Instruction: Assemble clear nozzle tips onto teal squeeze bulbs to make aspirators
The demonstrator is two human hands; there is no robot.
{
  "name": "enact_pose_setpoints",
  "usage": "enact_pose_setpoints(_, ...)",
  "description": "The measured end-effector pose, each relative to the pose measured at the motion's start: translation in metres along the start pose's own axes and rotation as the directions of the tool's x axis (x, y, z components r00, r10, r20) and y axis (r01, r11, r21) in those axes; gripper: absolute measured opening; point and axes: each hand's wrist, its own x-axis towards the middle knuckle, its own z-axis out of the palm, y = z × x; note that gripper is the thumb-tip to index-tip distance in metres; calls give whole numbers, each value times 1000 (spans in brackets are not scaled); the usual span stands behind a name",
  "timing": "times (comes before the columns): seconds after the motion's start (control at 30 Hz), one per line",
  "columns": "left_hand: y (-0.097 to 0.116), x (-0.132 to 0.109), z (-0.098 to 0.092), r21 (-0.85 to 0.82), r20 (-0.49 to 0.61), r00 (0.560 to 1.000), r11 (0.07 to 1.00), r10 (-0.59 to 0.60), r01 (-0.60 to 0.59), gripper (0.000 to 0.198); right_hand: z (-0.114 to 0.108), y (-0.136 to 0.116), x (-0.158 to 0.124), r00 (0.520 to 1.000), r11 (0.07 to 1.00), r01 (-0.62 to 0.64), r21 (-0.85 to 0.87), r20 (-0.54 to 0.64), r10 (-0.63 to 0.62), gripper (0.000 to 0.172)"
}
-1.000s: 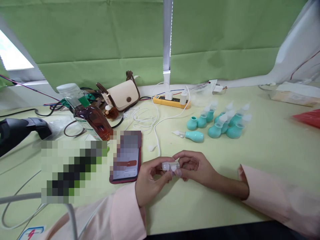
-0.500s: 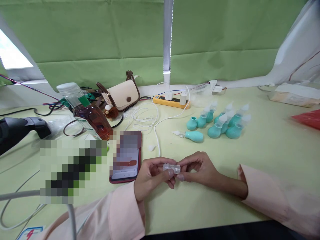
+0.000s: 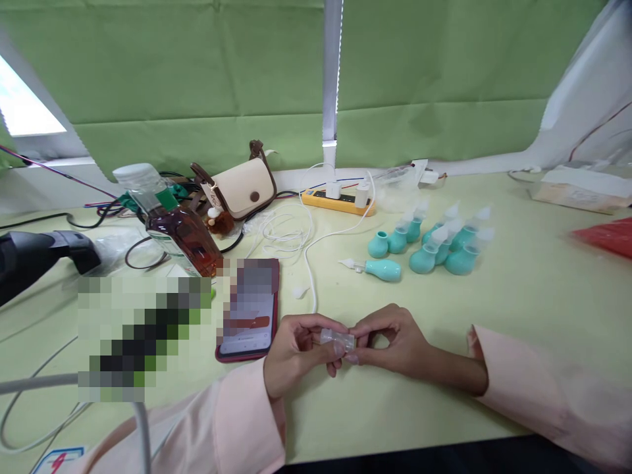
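Note:
A short clear plastic tube (image 3: 332,338) lies sideways between my hands, just above the table's front part. My left hand (image 3: 302,352) is closed round its left part, thumb along the near side. The fingertips of my right hand (image 3: 392,342) pinch the tube's right end. Beyond my hands lies a teal bulb with a clear pointed nozzle (image 3: 382,270), on its side. Behind it stand several teal bulbs (image 3: 423,257), most topped with translucent tips. One open-necked bulb (image 3: 378,244) has no tip. A small translucent piece (image 3: 299,291) rests near the white cable.
Left of my hands lies a phone (image 3: 249,316), with a tilted bottle of brown liquid (image 3: 182,230) behind it. A cream handbag (image 3: 244,187) and a yellow power strip (image 3: 340,201) are at the back. White cables (image 3: 310,263) cross the table. Red plastic (image 3: 607,237) lies at right.
Both hands have sunk very slightly with the tube between them. My right fingertips have shifted a little left against its end. The other things stay where they were.

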Motion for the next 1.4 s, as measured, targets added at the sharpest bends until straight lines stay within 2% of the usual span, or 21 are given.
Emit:
enact_pose_setpoints(0.2,-2,2,0,-5,3,998,998,57,-57,23,2,1,1,996,999,-24,41,-79,28,14)
enact_pose_setpoints(0.43,-1,1,1,44,-12,998,998,54,-53,25,2,2,2,998,999,18,39,-58,-16,17)
enact_pose_setpoints(0.67,0,-2,5,223,-213,969,972,122,-73,27,-4,-4,3,999,998,48,-32,5,-48,22)
enact_pose_setpoints(0.77,-2,1,3,223,-269,956,973,119,-58,29,-7,-5,5,995,994,90,-64,-29,-92,24)
enact_pose_setpoints(0.87,-3,4,1,216,-301,947,975,114,-49,30,-13,-2,11,980,971,169,-171,-77,-184,22)
enact_pose_setpoints(0.97,-4,4,1,220,-306,944,974,126,-58,30,-19,1,18,937,906,275,-322,-122,-328,19)
enact_pose_setpoints(1.1,-5,4,0,244,-309,939,967,151,-75,29,-30,4,26,885,800,326,-504,-134,-445,18)
enact_pose_setpoints(1.23,-6,3,0,264,-310,941,963,138,-55,30,-47,12,34,822,562,357,-746,-34,-568,31)
enact_pose_setpoints(1.3,-6,3,0,275,-320,936,960,148,-57,30,-56,15,39,829,431,301,-851,10,-559,37)
enact_pose_setpoints(1.4,-6,3,0,296,-362,914,952,182,-72,30,-66,16,47,891,301,169,-938,15,-453,48)
